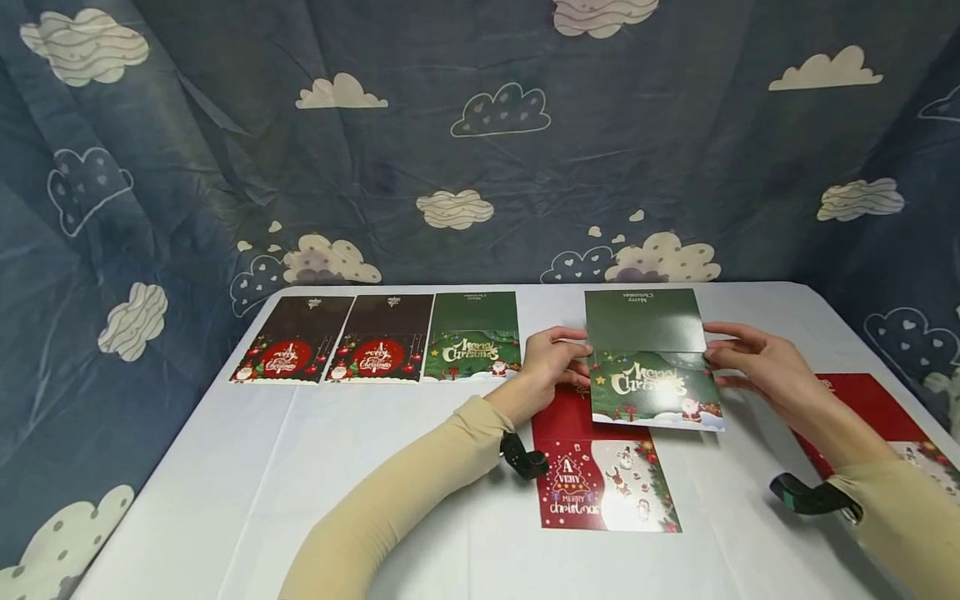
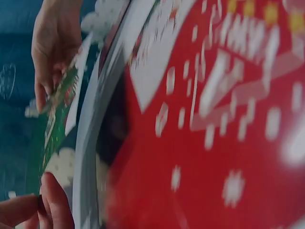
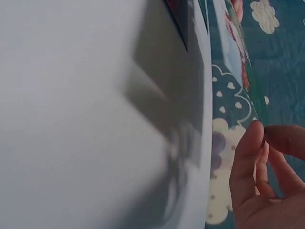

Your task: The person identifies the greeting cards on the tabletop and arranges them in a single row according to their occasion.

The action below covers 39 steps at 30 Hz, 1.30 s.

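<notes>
An unfolded green "Merry Christmas" greeting card (image 1: 645,323) is held above the table between both hands. My left hand (image 1: 553,367) pinches its left edge, and my right hand (image 1: 768,371) pinches the right edge near the fold line. In the left wrist view the green card (image 2: 59,114) stands out past the table edge, with fingers at both sides. The right wrist view shows thumb and finger (image 3: 250,143) closed on the card's edge. Beneath it lies a red "A Very Merry Christmas" card (image 1: 600,487), its upper part partly covered by the green one.
Two brown-and-red Christmas cards (image 1: 292,333) and another green card (image 1: 474,317) lie in a row at the back left. A second red card (image 1: 862,400) lies at the right, partly behind my right forearm. A cloud-print cloth (image 1: 450,167) hangs behind the white table (image 1: 300,467).
</notes>
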Motion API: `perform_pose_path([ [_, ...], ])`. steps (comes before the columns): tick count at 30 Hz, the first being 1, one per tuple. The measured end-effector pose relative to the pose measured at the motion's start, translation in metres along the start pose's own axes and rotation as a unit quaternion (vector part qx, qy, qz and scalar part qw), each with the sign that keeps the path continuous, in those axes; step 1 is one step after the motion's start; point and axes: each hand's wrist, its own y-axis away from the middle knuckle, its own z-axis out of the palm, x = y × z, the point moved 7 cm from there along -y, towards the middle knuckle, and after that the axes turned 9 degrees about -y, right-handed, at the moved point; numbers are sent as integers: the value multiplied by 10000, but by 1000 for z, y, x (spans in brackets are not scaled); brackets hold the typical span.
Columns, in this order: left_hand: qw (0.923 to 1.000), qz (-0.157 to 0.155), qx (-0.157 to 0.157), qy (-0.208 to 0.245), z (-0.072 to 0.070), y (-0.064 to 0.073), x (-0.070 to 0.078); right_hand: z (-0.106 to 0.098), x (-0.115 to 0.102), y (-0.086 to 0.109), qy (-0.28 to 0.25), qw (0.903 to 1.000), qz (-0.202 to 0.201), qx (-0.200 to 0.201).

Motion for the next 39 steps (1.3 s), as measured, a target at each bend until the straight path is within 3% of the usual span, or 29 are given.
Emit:
perform_pose_path([
  [12, 9981, -134, 524, -289, -54, -39, 10, 43, -7, -61, -324, 9992, 60, -229],
  [20, 9965, -231, 661, -460, -84, -52, 11, 68, 1, -96, -212, 9986, 394, -291],
  [24, 9965, -154, 657, -493, -90, -54, 15, 71, 2, -107, -155, 9980, 492, -361],
  [34, 9936, -52, 607, -956, -89, -58, 23, 74, 16, -119, 323, 9954, 739, -521],
  [39, 9910, 3, 679, -1155, -90, -59, 24, 76, 16, -121, 458, 9956, 654, -499],
])
